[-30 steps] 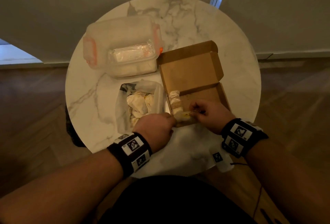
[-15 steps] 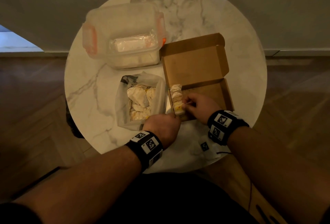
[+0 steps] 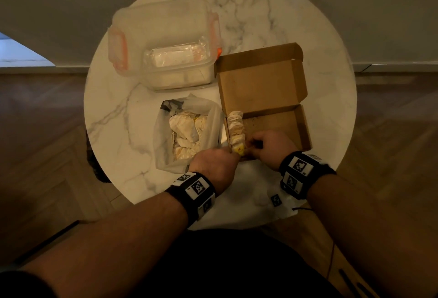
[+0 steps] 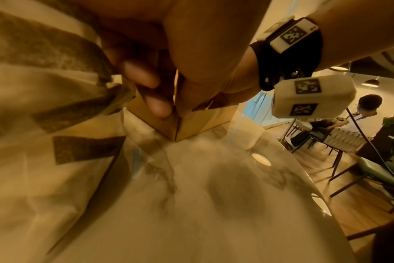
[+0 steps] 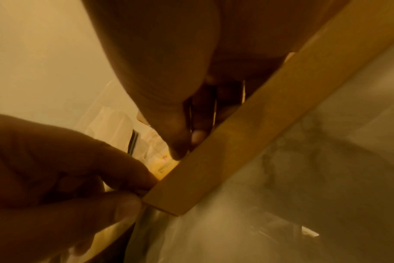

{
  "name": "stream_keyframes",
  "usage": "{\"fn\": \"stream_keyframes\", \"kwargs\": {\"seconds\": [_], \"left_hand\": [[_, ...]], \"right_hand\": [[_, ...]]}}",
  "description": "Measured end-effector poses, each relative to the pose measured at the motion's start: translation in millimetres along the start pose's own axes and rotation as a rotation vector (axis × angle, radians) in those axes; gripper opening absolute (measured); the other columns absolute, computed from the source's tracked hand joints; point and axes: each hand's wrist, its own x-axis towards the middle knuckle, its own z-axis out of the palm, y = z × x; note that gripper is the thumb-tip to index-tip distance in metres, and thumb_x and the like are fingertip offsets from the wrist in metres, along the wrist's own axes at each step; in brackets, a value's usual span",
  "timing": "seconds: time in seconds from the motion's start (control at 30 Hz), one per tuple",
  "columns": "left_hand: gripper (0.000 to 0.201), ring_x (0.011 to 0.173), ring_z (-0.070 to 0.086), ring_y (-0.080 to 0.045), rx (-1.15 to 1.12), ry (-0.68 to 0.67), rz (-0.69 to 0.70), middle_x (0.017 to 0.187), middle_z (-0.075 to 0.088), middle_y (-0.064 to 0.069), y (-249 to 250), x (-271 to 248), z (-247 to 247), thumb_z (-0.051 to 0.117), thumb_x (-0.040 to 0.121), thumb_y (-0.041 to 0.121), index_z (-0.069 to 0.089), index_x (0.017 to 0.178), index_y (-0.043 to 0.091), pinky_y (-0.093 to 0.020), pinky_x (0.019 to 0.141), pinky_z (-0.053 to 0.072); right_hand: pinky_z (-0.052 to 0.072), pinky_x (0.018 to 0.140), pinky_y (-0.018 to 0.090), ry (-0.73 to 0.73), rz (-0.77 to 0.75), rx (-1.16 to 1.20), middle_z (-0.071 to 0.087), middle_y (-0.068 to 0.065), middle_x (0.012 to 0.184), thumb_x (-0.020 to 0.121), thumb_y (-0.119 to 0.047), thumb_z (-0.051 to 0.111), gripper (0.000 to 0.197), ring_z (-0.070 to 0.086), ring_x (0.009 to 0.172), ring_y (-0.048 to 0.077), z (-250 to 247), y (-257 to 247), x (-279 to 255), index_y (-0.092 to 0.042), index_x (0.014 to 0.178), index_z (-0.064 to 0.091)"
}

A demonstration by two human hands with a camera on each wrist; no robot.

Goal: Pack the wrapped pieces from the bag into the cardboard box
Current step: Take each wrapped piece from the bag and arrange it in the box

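The open cardboard box (image 3: 279,124) lies at the right of the table, lid folded back. A row of wrapped pieces (image 3: 235,124) lines its left wall. My left hand (image 3: 231,153) pinches the box's near left corner, seen close in the left wrist view (image 4: 162,106) and the right wrist view (image 5: 142,188). My right hand (image 3: 252,147) reaches into the box with its fingers curled on the nearest piece (image 3: 239,149), whose yellow label (image 5: 163,169) shows above the wall. The translucent bag (image 3: 166,145) left of the box holds more wrapped pieces (image 3: 184,129).
A clear plastic container (image 3: 166,43) with orange clasps stands behind the bag on the round marble table (image 3: 320,60). A white sheet (image 3: 260,193) hangs over the near edge under my wrists. Seated people (image 4: 367,113) and chairs are off to the right.
My right hand has moved left inside the box and stood the piece at the near end of the row. My left hand stays at the box corner.
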Motion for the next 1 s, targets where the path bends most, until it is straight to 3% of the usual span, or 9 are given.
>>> {"fn": "stream_keyframes", "kwargs": {"seconds": [0.07, 0.23, 0.4, 0.47, 0.57, 0.73, 0.83, 1.0], "left_hand": [[0.031, 0.11, 0.062, -0.028, 0.0, 0.0, 0.001, 0.124, 0.061, -0.004, -0.1, -0.1, -0.4, 0.046, 0.104, 0.024, 0.055, 0.134, 0.026, -0.038, 0.074, 0.048], [0.028, 0.106, 0.063, -0.026, -0.004, 0.014, -0.001, 0.12, 0.061, -0.003, -0.4, 0.2, -0.2, 0.048, 0.104, 0.024, 0.057, 0.13, 0.024, -0.036, 0.069, 0.043], [0.029, 0.104, 0.063, -0.027, -0.005, 0.002, 0.002, 0.12, 0.061, -0.003, -0.8, 1.0, -0.8, 0.047, 0.104, 0.024, 0.056, 0.132, 0.023, -0.036, 0.068, 0.044], [0.029, 0.104, 0.063, -0.027, -0.005, 0.003, 0.003, 0.12, 0.062, -0.004, -1.0, 1.0, -0.8, 0.046, 0.104, 0.024, 0.056, 0.131, 0.023, -0.036, 0.068, 0.044], [0.028, 0.103, 0.063, -0.026, -0.02, 0.0, 0.01, 0.12, 0.062, -0.003, -2.0, 1.4, -1.2, 0.046, 0.104, 0.024, 0.057, 0.13, 0.024, -0.036, 0.069, 0.046], [0.028, 0.101, 0.064, -0.025, -0.043, 0.024, 0.02, 0.119, 0.062, -0.001, -4.4, 0.8, -1.3, 0.047, 0.105, 0.025, 0.058, 0.131, 0.027, -0.037, 0.073, 0.051], [0.027, 0.1, 0.065, -0.025, -0.048, 0.031, 0.021, 0.118, 0.063, -0.001, -5.0, 1.8, -0.8, 0.048, 0.105, 0.026, 0.058, 0.13, 0.026, -0.037, 0.073, 0.052], [0.03, 0.104, 0.065, -0.025, -0.045, 0.009, 0.037, 0.121, 0.063, -0.001, -5.3, 2.9, -1.3, 0.049, 0.104, 0.027, 0.056, 0.134, 0.028, -0.041, 0.08, 0.056]], "right_hand": [[0.047, 0.074, 0.027, -0.017, 0.018, -0.022, 0.07, -0.006, 0.094, 0.089, -0.033, 0.076, 0.013, 0.064, 0.088, 0.014, 0.2, 1.0, 1.5, -0.025, 0.099, 0.072], [0.052, 0.07, 0.026, -0.061, 0.072, 0.026, 0.071, -0.005, 0.086, 0.075, -0.041, 0.088, 0.03, 0.066, 0.081, 0.011, 0.1, -1.5, 4.9, -0.024, 0.094, 0.072], [0.041, 0.061, 0.021, -0.068, 0.129, -0.036, 0.07, -0.004, 0.094, 0.079, -0.041, 0.085, 0.03, 0.064, 0.087, 0.015, -1.0, -3.4, 9.8, -0.023, 0.1, 0.073], [0.039, 0.06, 0.022, -0.073, 0.131, -0.042, 0.068, -0.004, 0.09, 0.081, -0.039, 0.084, 0.024, 0.063, 0.085, 0.015, -1.5, -5.0, 9.9, -0.025, 0.096, 0.071], [0.039, 0.062, 0.023, -0.04, 0.097, -0.054, 0.064, -0.008, 0.085, 0.087, -0.035, 0.078, 0.014, 0.06, 0.081, 0.012, -3.4, -6.4, 5.3, -0.027, 0.096, 0.072], [0.046, 0.074, 0.022, 0.025, 0.041, 0.085, 0.07, -0.01, 0.097, 0.09, -0.032, 0.075, 0.017, 0.063, 0.089, 0.009, -9.0, 0.2, -3.3, -0.027, 0.107, 0.076], [0.046, 0.071, 0.019, -0.009, 0.055, 0.168, 0.071, -0.012, 0.096, 0.091, -0.034, 0.075, 0.015, 0.064, 0.088, 0.004, -12.6, 3.0, -2.5, -0.028, 0.105, 0.075], [0.048, 0.079, 0.025, -0.109, 0.033, 0.179, 0.072, -0.007, 0.102, 0.095, -0.033, 0.07, 0.019, 0.066, 0.094, 0.009, -10.0, -2.4, 9.7, -0.027, 0.113, 0.073]]}}
